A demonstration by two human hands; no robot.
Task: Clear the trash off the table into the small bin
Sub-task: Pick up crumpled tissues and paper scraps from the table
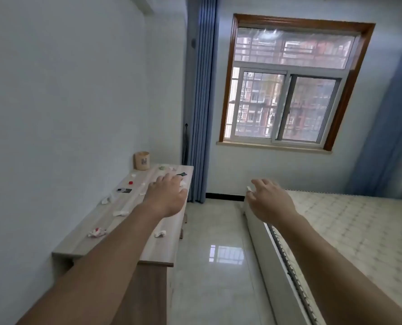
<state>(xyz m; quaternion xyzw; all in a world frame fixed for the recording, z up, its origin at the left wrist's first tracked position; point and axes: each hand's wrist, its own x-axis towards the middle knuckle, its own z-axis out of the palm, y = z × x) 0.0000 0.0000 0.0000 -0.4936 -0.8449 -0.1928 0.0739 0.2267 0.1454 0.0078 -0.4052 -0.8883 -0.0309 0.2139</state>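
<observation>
Two bare forearms are seen coming from the lower edge of the frame and reaching forward. At lower left, a long wooden desk (pixel 148 249) stands along the wall. On its near part a crumpled red and white wrapper (pixel 96 232) is lying, and a small white paper ball (pixel 160 234) is placed close to the desk's right edge. A little further, a folded white tissue (pixel 120 212) and another white scrap (pixel 105 200) are found, then a dark flat packet (pixel 124 190) and a small red cap (pixel 130 182).

The left hand (pixel 167 195) is held over the middle of the desk, palm down, fingers spread and relaxed; nothing is gripped in it. The right hand (pixel 269 200) is kept in the centre of the frame above the floor (pixel 209 273), beside the bed (pixel 359 231); a small white piece (pixel 249 188) is pinched at its fingertips.

At the far end of the desk, against the wall, the small bin (pixel 142 160) is standing upright. Behind, a window (pixel 286 83) and blue curtain (pixel 201 99) are seen.
</observation>
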